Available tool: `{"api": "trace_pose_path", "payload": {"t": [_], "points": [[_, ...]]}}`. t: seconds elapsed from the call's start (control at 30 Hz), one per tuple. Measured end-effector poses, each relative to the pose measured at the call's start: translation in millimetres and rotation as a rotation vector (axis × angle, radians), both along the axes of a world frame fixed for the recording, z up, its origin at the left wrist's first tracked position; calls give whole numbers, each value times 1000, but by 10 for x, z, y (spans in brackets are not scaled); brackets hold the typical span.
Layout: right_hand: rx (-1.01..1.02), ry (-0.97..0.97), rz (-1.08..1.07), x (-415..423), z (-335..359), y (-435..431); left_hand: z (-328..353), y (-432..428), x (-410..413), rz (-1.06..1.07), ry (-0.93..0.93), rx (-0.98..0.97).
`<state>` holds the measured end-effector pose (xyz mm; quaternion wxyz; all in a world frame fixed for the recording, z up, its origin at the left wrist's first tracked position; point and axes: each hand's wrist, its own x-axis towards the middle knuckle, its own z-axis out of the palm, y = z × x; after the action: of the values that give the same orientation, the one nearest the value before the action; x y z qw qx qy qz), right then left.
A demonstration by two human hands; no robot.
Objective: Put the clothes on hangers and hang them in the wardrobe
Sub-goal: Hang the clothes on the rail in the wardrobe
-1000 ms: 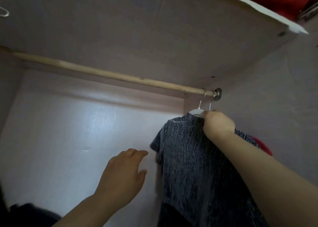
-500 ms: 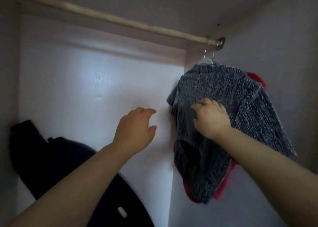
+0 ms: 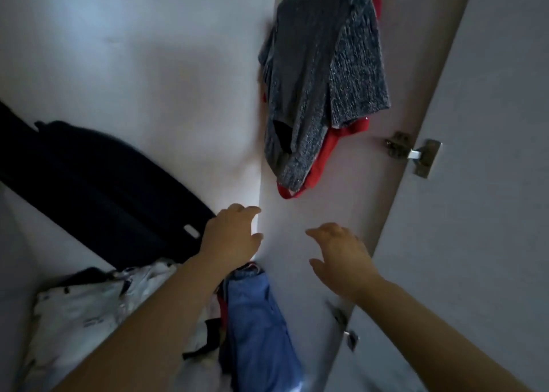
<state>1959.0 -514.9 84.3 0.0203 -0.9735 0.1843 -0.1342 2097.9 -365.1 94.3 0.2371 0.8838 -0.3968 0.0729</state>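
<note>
1. The grey knit top (image 3: pixel 312 79) hangs high in the wardrobe's right corner, in front of a red garment (image 3: pixel 325 153); its hanger lies above the frame.
2. The left hand (image 3: pixel 231 237) and right hand (image 3: pixel 341 255) hover well below it, fingers loosely spread and holding nothing, so that piece seems done.
3. Both hands sit just above the pile, a blue garment (image 3: pixel 258 317) beside a white garment (image 3: pixel 83 311), likely the next pick.
4. A dark bag (image 3: pixel 98 177) leans at the left.

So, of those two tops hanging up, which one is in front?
The speckled grey top. It covers most of the red top, which only peeks out behind its edges.
</note>
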Motion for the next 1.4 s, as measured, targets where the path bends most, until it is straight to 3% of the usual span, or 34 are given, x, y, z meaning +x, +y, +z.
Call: {"api": "trace_pose_path", "payload": {"t": [0.4, 0.67, 1.1, 1.4], "points": [[302, 103, -214, -2592, -1290, 502, -1348, 245, -2308, -132, 135, 236], [484, 129, -565, -4522, -1695, 929, -1733, 171, -3971, -386, 127, 417], [607, 33, -1368, -6946, -1961, 2463, -2049, 236, -6335, -1188, -54, 542], [658, -80, -1925, -8421, -1875, 4411, -2047, 1263, -8520, -1752, -169, 581]]}}
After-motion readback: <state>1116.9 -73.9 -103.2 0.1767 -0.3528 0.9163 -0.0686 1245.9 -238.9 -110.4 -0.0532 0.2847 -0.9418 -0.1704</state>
